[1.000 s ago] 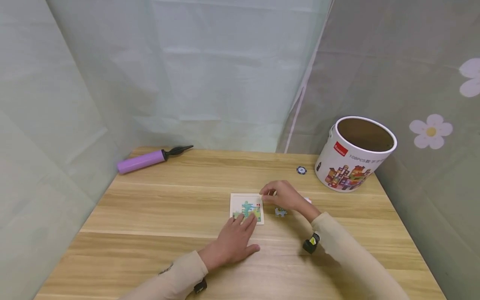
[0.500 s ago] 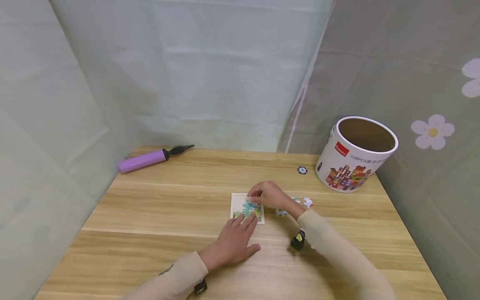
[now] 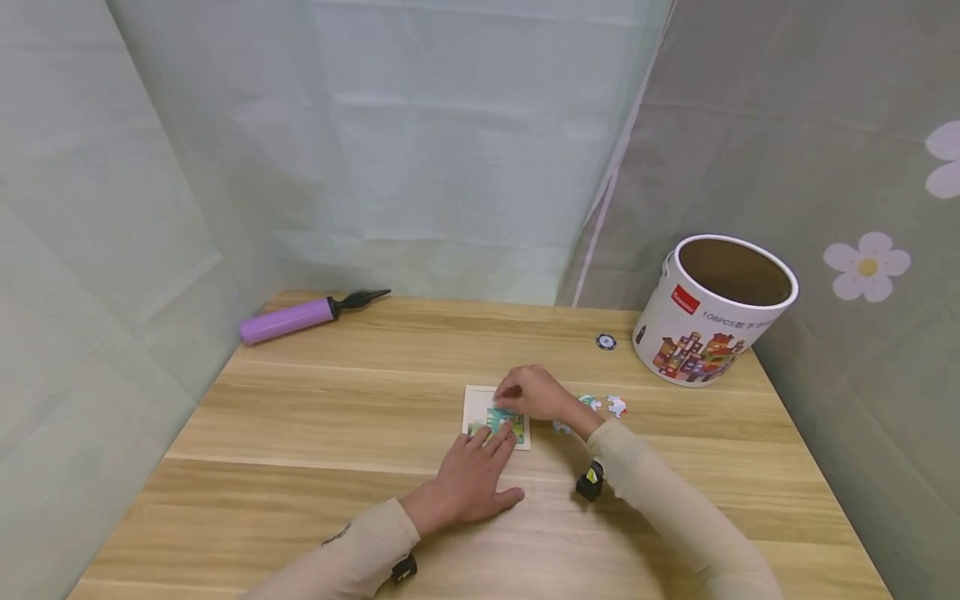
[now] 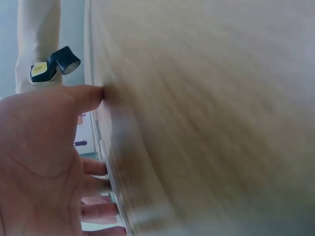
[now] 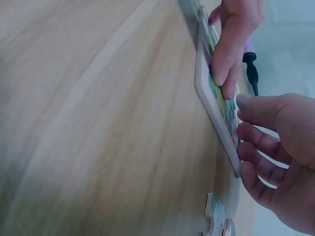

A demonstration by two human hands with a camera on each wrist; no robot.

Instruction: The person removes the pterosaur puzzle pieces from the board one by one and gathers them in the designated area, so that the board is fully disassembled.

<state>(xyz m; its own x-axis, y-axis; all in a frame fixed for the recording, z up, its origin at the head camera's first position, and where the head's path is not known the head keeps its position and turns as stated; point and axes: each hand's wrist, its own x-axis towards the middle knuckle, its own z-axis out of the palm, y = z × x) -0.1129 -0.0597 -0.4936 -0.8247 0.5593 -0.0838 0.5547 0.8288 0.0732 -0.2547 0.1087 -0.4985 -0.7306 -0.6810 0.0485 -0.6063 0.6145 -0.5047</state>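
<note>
A small square puzzle board (image 3: 466, 412) with a pale rim lies on the wooden table, its picture of interlocking pieces in green, yellow and teal (image 3: 493, 419) partly covered by both hands. My left hand (image 3: 468, 479) lies over the board's near edge with fingers spread, fingertips pressing the pieces and thumb out on the table. From the right, my right hand (image 3: 536, 393) reaches over the upper part of the picture. Its thumb and curled fingers (image 5: 256, 140) pinch a puzzle piece down at the board, mostly hidden by the fingers.
Several loose puzzle pieces (image 3: 617, 406) lie right of the board, partly behind the right wrist. Farther back are a blue and white chip (image 3: 606, 342) and a big white bucket (image 3: 697, 346). A purple hand pump (image 3: 288, 321) lies at the back left.
My right hand has moved left from the board's right edge to over the picture, its fingers dipping lower, uncovering the loose pieces at right. The left hand has stayed in place.
</note>
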